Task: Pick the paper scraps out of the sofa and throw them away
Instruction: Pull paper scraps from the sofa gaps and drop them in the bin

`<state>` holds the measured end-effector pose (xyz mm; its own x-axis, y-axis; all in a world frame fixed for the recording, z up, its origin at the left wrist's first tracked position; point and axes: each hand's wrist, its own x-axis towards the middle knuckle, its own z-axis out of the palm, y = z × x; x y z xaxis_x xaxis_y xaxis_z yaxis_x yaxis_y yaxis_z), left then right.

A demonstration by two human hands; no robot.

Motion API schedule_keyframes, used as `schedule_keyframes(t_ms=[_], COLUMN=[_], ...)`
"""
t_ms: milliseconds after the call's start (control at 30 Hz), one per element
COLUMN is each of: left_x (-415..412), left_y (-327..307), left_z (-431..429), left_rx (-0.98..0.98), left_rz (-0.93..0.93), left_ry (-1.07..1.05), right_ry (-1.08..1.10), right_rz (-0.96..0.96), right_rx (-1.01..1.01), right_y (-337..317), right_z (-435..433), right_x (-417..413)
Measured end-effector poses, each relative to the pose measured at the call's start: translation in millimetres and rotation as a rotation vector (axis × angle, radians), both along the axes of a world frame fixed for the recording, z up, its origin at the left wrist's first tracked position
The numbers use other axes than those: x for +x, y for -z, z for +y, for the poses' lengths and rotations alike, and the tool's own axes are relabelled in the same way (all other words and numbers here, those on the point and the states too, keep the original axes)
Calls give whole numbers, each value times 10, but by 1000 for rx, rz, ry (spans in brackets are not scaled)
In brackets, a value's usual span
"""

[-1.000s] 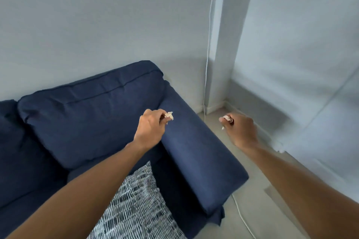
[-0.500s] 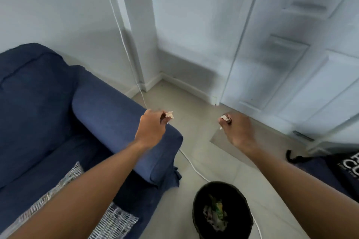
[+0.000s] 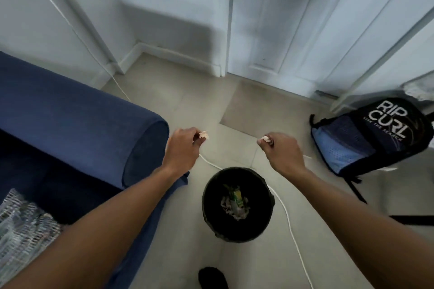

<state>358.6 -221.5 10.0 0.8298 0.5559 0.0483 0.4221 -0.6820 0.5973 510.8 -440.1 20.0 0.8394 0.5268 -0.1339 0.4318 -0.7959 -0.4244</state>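
My left hand (image 3: pixel 182 151) pinches a small pale paper scrap (image 3: pixel 203 135) between fingertips, just past the rounded end of the blue sofa armrest (image 3: pixel 98 129). My right hand (image 3: pixel 283 151) is closed on another white paper scrap (image 3: pixel 264 139). Both hands hover over the floor, beyond the far rim of a round black trash bin (image 3: pixel 209 216) that stands on the tiles below and between my forearms. Crumpled paper and a green wrapper lie inside the bin.
A white cable (image 3: pixel 291 227) snakes over the floor past the bin's right side. A black and blue backpack (image 3: pixel 366 143) leans at the right by a white door (image 3: pixel 305 30). A patterned cushion (image 3: pixel 21 232) lies on the sofa seat. A dark shoe tip (image 3: pixel 212 277) shows at the bottom.
The view has swung right and down, away from the sofa toward the floor. The bin is now centred between my arms, and both hands still hold their scraps.
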Motion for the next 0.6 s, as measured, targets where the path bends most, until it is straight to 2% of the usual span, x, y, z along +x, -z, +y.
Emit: schedule_keyframes(t_ms=[267, 533, 600], left_x=[-167, -268, -259], left_y=[733, 976, 979], left_z=[-390, -456, -437], left_rx=[-37, -74, -75], left_rz=[112, 172, 172], left_ry=[39, 67, 62], right_ry=[54, 19, 8], right_rz=[79, 251, 342], right_rx=[-68, -159, -275], right_y=[693, 986, 995], right_z=[-404, -471, -454], right_x=[-307, -464, -463])
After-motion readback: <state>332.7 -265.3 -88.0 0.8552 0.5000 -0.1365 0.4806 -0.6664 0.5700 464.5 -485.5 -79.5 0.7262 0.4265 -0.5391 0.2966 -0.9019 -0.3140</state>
